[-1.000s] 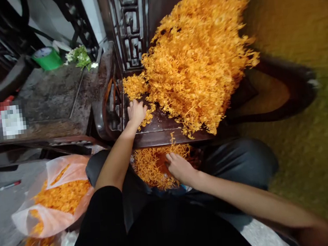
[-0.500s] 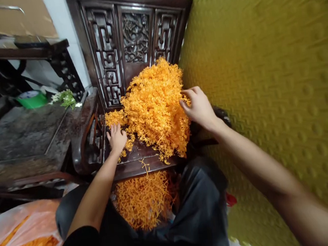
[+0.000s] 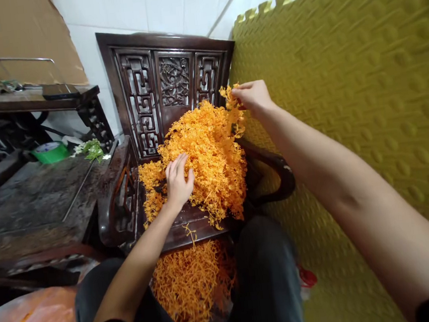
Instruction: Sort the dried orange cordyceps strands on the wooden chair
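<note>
A big heap of small orange flowers (image 3: pixel 206 151) lies on the seat of a dark carved wooden chair (image 3: pixel 176 78). My right hand (image 3: pixel 253 95) pinches the top of an orange flower sprig (image 3: pixel 236 116), raised at the heap's upper right; its lower end hangs against the heap. On the heap's left front rests my left hand (image 3: pixel 179 180), fingers stretched out and thumb apart, with nothing visibly held. Left of that hand, a smaller flower pile (image 3: pixel 151 179) sits by the armrest. Below the seat edge, between my knees, is a mass of orange stems (image 3: pixel 190 282).
A yellow-green foam mat (image 3: pixel 344 93) stands upright along the right side. On the dark wooden surface at left are a green tape roll (image 3: pixel 50 152) and white-green sprigs (image 3: pixel 92 150). A plastic bag (image 3: pixel 36 320) with orange contents sits at lower left.
My right hand has moved up from the heap's right side, now lifting a flower sprig. My left hand has shifted right from the small pile onto the heap. The view has tilted upward.
</note>
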`<action>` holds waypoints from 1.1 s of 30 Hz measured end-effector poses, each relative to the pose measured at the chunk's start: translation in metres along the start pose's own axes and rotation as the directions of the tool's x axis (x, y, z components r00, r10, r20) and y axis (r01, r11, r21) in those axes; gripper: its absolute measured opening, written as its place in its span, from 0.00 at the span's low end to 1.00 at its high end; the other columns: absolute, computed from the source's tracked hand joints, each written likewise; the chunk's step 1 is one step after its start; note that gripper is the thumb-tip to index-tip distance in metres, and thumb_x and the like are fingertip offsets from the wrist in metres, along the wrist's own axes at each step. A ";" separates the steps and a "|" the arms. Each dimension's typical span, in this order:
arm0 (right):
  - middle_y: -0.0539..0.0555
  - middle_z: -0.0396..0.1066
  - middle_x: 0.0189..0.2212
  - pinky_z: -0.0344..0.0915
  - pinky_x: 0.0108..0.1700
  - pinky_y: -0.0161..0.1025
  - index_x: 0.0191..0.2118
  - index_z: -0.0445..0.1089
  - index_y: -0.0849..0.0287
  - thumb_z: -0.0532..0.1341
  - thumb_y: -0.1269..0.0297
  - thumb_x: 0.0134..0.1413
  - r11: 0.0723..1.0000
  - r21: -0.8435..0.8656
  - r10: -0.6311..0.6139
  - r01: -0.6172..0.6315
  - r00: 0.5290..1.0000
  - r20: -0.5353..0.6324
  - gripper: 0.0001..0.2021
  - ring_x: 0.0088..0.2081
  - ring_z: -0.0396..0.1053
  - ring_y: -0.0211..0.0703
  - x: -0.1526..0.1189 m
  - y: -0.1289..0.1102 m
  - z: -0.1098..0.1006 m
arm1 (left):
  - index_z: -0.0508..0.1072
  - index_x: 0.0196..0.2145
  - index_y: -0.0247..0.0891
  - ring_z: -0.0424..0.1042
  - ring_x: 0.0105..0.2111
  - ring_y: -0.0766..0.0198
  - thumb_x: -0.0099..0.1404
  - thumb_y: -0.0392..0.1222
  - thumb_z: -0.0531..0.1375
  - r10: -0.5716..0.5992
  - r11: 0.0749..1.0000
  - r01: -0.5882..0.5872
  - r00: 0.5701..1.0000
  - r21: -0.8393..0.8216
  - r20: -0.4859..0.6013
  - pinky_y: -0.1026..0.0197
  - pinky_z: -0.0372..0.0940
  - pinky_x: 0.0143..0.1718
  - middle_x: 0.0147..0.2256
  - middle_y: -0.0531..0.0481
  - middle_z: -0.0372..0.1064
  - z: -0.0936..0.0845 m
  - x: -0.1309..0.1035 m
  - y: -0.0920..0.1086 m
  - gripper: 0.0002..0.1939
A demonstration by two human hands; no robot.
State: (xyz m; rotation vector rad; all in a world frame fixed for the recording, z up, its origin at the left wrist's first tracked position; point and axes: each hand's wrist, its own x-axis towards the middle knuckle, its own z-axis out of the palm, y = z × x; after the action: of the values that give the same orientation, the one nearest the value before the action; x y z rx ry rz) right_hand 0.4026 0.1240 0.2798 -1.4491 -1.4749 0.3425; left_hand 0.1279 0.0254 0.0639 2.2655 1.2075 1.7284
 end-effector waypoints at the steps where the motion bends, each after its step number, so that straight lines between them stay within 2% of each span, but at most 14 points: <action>1: 0.49 0.69 0.25 0.70 0.45 0.45 0.39 0.70 0.56 0.60 0.50 0.64 1.000 0.004 -0.010 0.011 0.999 -0.048 0.14 0.35 0.64 0.40 0.004 -0.012 -0.007 | 0.66 0.64 0.41 0.65 0.66 0.53 0.73 0.41 0.55 0.029 0.998 -0.030 0.999 -0.049 -0.021 0.40 0.56 0.70 0.63 0.40 0.69 0.005 0.009 0.016 0.23; 3: 0.49 0.73 0.29 0.72 0.41 0.43 0.38 0.69 0.49 0.58 0.45 0.63 0.992 0.043 -0.104 0.116 0.971 -0.218 0.14 0.37 0.65 0.42 0.002 -0.040 -0.021 | 0.64 0.65 0.41 0.64 0.66 0.53 0.72 0.40 0.56 0.068 0.985 -0.072 0.997 -0.155 -0.036 0.40 0.57 0.69 0.64 0.40 0.68 0.012 0.027 0.046 0.24; 5: 0.47 0.75 0.34 0.72 0.38 0.41 0.36 0.68 0.44 0.58 0.41 0.62 0.936 0.113 -0.272 0.333 0.888 -0.370 0.14 0.41 0.68 0.43 -0.014 -0.071 -0.033 | 0.64 0.64 0.42 0.64 0.66 0.52 0.71 0.40 0.57 0.055 0.964 -0.060 0.998 -0.260 -0.024 0.40 0.58 0.69 0.64 0.39 0.68 0.015 0.043 0.068 0.25; 6: 0.47 0.76 0.36 0.73 0.36 0.41 0.35 0.68 0.44 0.59 0.42 0.61 0.880 0.159 -0.352 0.448 0.839 -0.415 0.13 0.42 0.69 0.43 -0.027 -0.086 -0.037 | 0.63 0.64 0.42 0.64 0.66 0.51 0.71 0.42 0.58 0.030 0.947 -0.032 0.999 -0.320 -0.014 0.41 0.58 0.69 0.64 0.39 0.67 0.013 0.051 0.076 0.25; 8: 0.48 0.74 0.35 0.72 0.33 0.41 0.35 0.69 0.49 0.59 0.46 0.62 0.794 0.307 -0.380 0.525 0.823 -0.422 0.13 0.36 0.71 0.41 -0.062 -0.111 -0.041 | 0.62 0.64 0.44 0.65 0.66 0.52 0.72 0.47 0.59 -0.063 0.881 0.045 0.998 -0.471 -0.021 0.42 0.60 0.69 0.65 0.38 0.66 0.003 0.064 0.083 0.25; 12: 0.52 0.75 0.36 0.73 0.31 0.43 0.34 0.69 0.49 0.63 0.48 0.61 0.812 0.497 -0.308 0.306 0.948 -0.080 0.11 0.39 0.72 0.46 -0.137 -0.122 -0.028 | 0.62 0.61 0.44 0.72 0.60 0.54 0.77 0.61 0.45 -0.308 0.663 0.217 0.952 -0.717 0.004 0.44 0.69 0.61 0.60 0.38 0.71 -0.037 0.076 0.075 0.25; 15: 0.53 0.75 0.34 0.73 0.34 0.41 0.37 0.67 0.53 0.66 0.50 0.57 0.752 0.659 -0.191 0.006 0.959 0.209 0.14 0.40 0.75 0.46 -0.177 -0.096 0.003 | 0.64 0.62 0.44 0.75 0.57 0.51 0.75 0.66 0.44 -0.276 0.660 0.329 0.942 -0.675 0.189 0.44 0.73 0.54 0.57 0.38 0.74 -0.066 0.062 0.068 0.31; 17: 0.52 0.74 0.33 0.73 0.34 0.40 0.38 0.66 0.54 0.68 0.48 0.54 0.698 0.685 -0.139 -0.210 0.898 0.417 0.17 0.39 0.76 0.45 -0.198 -0.069 0.034 | 0.64 0.64 0.45 0.77 0.54 0.51 0.70 0.67 0.56 -0.217 0.697 0.379 0.921 -0.609 0.324 0.47 0.75 0.49 0.55 0.39 0.74 -0.077 0.042 0.064 0.33; 19: 0.52 0.74 0.33 0.72 0.32 0.40 0.39 0.66 0.53 0.68 0.47 0.52 0.660 0.653 -0.071 -0.371 0.835 0.546 0.19 0.36 0.76 0.44 -0.216 -0.040 0.070 | 0.67 0.63 0.43 0.79 0.46 0.54 0.63 0.62 0.67 -0.238 0.680 0.486 0.855 -0.549 0.461 0.53 0.76 0.40 0.51 0.40 0.76 -0.083 0.018 0.060 0.36; 21: 0.51 0.73 0.31 0.71 0.29 0.38 0.41 0.66 0.54 0.68 0.48 0.52 0.613 0.616 0.044 -0.496 0.799 0.599 0.18 0.31 0.73 0.42 -0.232 -0.016 0.103 | 0.72 0.56 0.41 0.78 0.34 0.60 0.58 0.56 0.71 -0.346 0.607 0.633 0.755 -0.480 0.557 0.58 0.73 0.30 0.44 0.42 0.78 -0.088 -0.006 0.050 0.33; 24: 0.50 0.71 0.28 0.68 0.25 0.34 0.44 0.66 0.55 0.66 0.55 0.54 0.458 0.572 0.198 -0.680 0.706 0.680 0.15 0.24 0.67 0.36 -0.254 0.009 0.137 | 0.76 0.45 0.38 0.71 0.24 0.67 0.57 0.50 0.72 -0.537 0.510 0.756 0.652 -0.409 0.535 0.63 0.68 0.25 0.32 0.49 0.77 -0.098 -0.035 0.027 0.21; 28: 0.53 0.75 0.35 0.69 0.27 0.34 0.57 0.62 0.55 0.60 0.64 0.55 0.333 0.510 0.136 -0.793 0.576 0.806 0.23 0.26 0.68 0.36 -0.272 0.023 0.149 | 0.76 0.43 0.38 0.71 0.24 0.68 0.58 0.50 0.70 -0.678 0.490 0.797 0.603 -0.353 0.420 0.65 0.65 0.25 0.29 0.52 0.75 -0.117 -0.055 -0.005 0.18; 31: 0.53 0.77 0.43 0.71 0.30 0.36 0.69 0.52 0.49 0.60 0.71 0.49 0.428 0.504 -0.016 -0.750 0.551 0.834 0.40 0.29 0.72 0.38 -0.273 0.022 0.143 | 0.74 0.48 0.39 0.68 0.21 0.69 0.60 0.53 0.69 -0.701 0.502 0.823 0.567 -0.264 0.433 0.66 0.61 0.23 0.28 0.53 0.74 -0.128 -0.061 -0.019 0.23; 33: 0.54 0.77 0.46 0.70 0.28 0.38 0.71 0.52 0.48 0.61 0.68 0.51 0.488 0.466 -0.080 -0.738 0.493 0.866 0.41 0.27 0.71 0.39 -0.270 0.019 0.139 | 0.73 0.49 0.40 0.68 0.22 0.69 0.59 0.54 0.70 -0.678 0.573 0.791 0.604 -0.214 0.419 0.65 0.62 0.25 0.29 0.54 0.74 -0.132 -0.062 -0.021 0.25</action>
State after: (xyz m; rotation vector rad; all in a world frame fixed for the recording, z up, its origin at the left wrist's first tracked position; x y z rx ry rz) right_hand 0.2470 -0.0478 0.0822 -0.7478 -1.2409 1.9923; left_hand 0.0013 -0.0498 0.0539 1.3671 1.3267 1.1021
